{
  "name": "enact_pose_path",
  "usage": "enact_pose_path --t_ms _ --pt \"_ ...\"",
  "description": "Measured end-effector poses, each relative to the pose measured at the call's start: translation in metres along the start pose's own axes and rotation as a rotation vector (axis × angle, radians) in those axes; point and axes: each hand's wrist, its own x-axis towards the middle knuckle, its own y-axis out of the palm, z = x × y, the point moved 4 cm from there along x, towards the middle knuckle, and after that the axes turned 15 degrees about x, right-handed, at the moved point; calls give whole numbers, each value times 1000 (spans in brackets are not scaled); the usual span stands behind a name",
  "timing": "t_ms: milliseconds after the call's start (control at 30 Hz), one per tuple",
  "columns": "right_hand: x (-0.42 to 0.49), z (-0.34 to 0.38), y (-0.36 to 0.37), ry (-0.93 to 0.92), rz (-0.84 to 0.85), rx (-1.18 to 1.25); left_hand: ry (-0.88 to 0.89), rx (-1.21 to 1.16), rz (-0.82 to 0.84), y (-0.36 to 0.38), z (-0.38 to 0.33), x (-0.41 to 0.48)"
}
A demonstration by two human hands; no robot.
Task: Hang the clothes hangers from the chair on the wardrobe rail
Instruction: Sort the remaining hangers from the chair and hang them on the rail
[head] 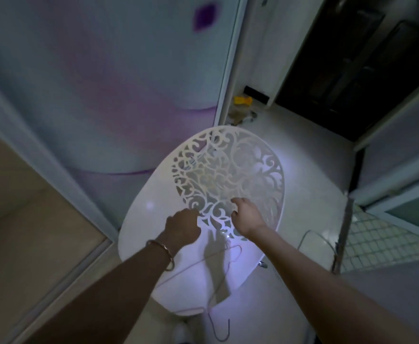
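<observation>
A white chair (149,219) with a cut-out floral backrest (228,170) stands below me. On its seat lies a thin wire hanger (203,261), its hook near the backrest. A second wire hanger (219,326) hangs off the seat's front edge. My left hand (183,227), a bangle on its wrist, hovers over the seat at the foot of the backrest, fingers curled, with nothing visible in it. My right hand (245,217) is beside it against the backrest, fingers loosely bent and empty. No wardrobe rail is in view.
A glossy sliding door (104,95) with purple patterns rises behind the chair. A dark opening (352,70) lies at the upper right. Yellow clutter (242,100) sits on the floor by the door. A curved wire piece (315,239) and a thin pole (344,232) stand to the right.
</observation>
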Motion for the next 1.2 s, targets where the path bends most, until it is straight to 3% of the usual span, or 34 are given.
enact_pose_path --t_ms 133,267,433,567,833,867,900,933,1033,1133,1200 --pt "29 -62 80 61 135 3 -32 56 99 116 -4 42" --pt "38 -109 144 135 173 -81 -9 176 86 197 -4 65" --pt "35 -136 177 175 188 -241 98 258 -18 231 -11 74" --pt "31 -138 181 169 101 -322 163 303 -25 235 -17 73" --pt "31 -73 141 -6 43 -362 164 196 -208 164 16 41" --pt "29 -54 130 -41 18 -356 155 207 -245 144 23 31" --pt "26 -33 118 -73 -5 -354 174 169 -416 121 30 20" --pt "23 -13 108 -100 -26 -347 206 88 -482 99 36 9" --pt "5 60 74 -151 -63 -326 220 49 -601 42 67 -27" --pt "-17 133 50 -230 -65 -333 111 131 -497 -25 102 -69" --pt "-35 192 37 -311 -80 -352 78 189 -635 -71 135 -105"
